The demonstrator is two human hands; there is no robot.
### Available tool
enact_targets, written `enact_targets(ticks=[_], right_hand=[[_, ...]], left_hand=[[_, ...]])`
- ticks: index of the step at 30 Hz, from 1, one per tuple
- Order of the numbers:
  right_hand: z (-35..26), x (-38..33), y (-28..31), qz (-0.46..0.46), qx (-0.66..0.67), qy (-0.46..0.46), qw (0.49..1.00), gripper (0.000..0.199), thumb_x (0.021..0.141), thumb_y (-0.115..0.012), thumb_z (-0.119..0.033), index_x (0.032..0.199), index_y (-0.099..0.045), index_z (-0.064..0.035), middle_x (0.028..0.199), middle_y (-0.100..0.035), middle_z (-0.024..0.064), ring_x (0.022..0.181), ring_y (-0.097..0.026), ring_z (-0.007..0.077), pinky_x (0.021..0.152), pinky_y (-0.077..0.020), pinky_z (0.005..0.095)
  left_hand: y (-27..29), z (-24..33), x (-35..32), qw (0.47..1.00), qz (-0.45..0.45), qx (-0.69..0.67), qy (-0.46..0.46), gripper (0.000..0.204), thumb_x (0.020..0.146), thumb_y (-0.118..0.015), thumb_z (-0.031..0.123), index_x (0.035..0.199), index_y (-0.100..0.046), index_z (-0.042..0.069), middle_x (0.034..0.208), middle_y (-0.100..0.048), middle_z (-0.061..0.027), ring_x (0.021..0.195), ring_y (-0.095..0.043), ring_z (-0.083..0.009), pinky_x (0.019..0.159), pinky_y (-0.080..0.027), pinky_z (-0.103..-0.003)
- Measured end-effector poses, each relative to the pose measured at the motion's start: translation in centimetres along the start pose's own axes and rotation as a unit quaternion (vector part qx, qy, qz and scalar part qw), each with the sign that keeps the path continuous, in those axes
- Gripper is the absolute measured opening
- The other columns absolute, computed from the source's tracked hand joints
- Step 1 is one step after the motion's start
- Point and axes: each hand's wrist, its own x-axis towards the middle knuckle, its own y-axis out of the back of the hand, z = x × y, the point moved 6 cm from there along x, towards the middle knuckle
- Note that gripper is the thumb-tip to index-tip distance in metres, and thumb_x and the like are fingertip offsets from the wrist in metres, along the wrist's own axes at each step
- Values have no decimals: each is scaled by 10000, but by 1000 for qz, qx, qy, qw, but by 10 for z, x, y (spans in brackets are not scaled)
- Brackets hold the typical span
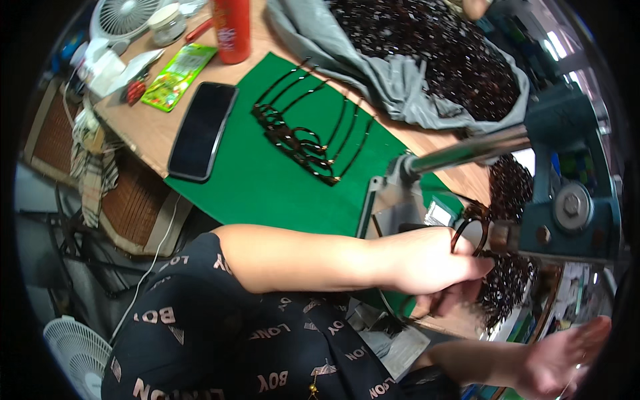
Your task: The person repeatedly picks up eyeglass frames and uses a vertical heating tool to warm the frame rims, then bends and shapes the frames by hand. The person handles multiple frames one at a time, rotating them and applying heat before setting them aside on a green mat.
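Observation:
My left arm reaches across to the right, and my left hand (pixel 433 263) is closed on a dark brown eyeglass frame (pixel 471 235). One round rim of that frame shows above the fingers, close against the metal tip of a blue-green bench machine (pixel 570 240). Lower at the far right, my right hand (pixel 563 360) is held palm up with its fingers stretched out, slightly blurred. No object can be made out in it. Several dark eyeglass frames (pixel 293 140) lie in a row, temples unfolded, on the green mat (pixel 267 200).
A grey bag (pixel 407 103) of small dark shiny pieces (pixel 427 47) lies behind the mat. More pieces (pixel 503 287) are heaped below the machine. To the left are a phone (pixel 203 130), green packet (pixel 180 77), red bottle (pixel 232 33), jar (pixel 167 30) and fan (pixel 127 17).

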Motion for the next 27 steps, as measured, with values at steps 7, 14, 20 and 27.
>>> enact_targets(ticks=[7, 14, 20, 27], right_hand=[[74, -190, -46, 5, -12, -408, 913, 415, 884, -460, -49, 1284, -366, 9, 1134, -528, 130, 1045, -510, 207, 944, -392, 331], [68, -229, -58, -1, 15, -463, 886, 386, 889, -426, 38, 1271, -393, -10, 1109, -534, 94, 1027, -512, 172, 936, -394, 308], [62, -274, -54, -37, -61, -488, 870, 389, 879, -514, -12, 1252, -403, -3, 1102, -535, 104, 997, -512, 181, 897, -396, 299], [63, -296, -55, -12, -84, -483, 872, 378, 892, -540, -64, 1244, -413, -15, 1067, -546, 81, 984, -509, 164, 894, -388, 284]], left_hand=[[87, -15, -75, 832, 235, 500, -49, 600, 848, -561, 475, 500, -391, 17, 455, -361, -139, 403, -391, -299, 451, -351, -358], [123, -10, -83, 782, 120, 602, 106, 633, 748, -562, 626, 546, -569, 26, 494, -537, -110, 536, -575, -307, 544, -463, -382], [147, 52, -77, 553, 229, 801, -17, 436, 666, -706, 461, 719, -601, 41, 704, -587, -123, 740, -596, -313, 673, -476, -396], [310, 153, -12, 432, 555, 710, -36, 545, 714, -691, 232, 1176, -453, 69, 1184, -467, -166, 1117, -469, -309, 966, -401, -411]])
